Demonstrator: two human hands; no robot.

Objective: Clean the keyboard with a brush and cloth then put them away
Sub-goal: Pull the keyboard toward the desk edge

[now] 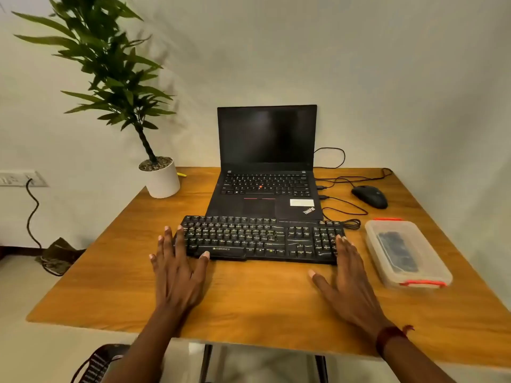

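**Both hands flat at the keyboard's ends, lidded box to the side**

The black keyboard (260, 239) lies across the middle of the wooden table (249, 297), long side toward the person. The left hand (177, 269) is at its 9 o'clock end, fingers straight and spread, fingertips over the end keys and the thumb tip at the front edge. The right hand (348, 275) is at the 3 o'clock end, also flat and spread, with its fingertips on the number pad. Neither hand holds anything.

At 12 o'clock an open laptop (265, 172) with a dark screen sits just behind the keyboard, its front edge almost touching it. At 3 o'clock, just beside the right hand, a clear plastic box (406, 252) with red clips is closed. Something dark lies inside, too blurred through the lid to name. A black mouse (369, 196) lies at 2 o'clock, and thin cables (345, 210) loop between it, the laptop and the keyboard's far right corner. A potted plant (161, 178) stands on the table corner at 10 o'clock.

Bare wood runs from the keyboard to the near edge at 6 o'clock, and a narrower strip reaches the left edge at 9 o'clock.
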